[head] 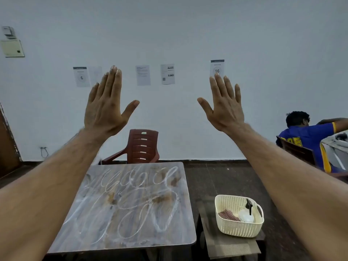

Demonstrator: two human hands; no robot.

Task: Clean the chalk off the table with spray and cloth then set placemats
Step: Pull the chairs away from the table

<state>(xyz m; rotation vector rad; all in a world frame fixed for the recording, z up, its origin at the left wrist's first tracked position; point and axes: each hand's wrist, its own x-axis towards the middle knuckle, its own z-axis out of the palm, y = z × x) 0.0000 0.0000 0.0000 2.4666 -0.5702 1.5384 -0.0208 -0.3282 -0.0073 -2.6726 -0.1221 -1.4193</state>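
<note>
A grey wood-grain table (105, 240) stands below me, its top covered with white chalk scribbles (131, 200). To its right a cream plastic basket (235, 230) holds a spray bottle (247, 213) with a black trigger head and a red checked cloth (227, 215). Under the basket lie what look like flat brownish placemats (231, 247). My left hand (107, 106) and my right hand (224, 106) are both raised high above the table, backs toward me, fingers straight and spread, holding nothing.
A red-brown plastic chair (141, 147) stands behind the table against the white wall, which carries several paper sheets. A person in a blue shirt (308, 142) sits at the far right on another chair. The floor is dark.
</note>
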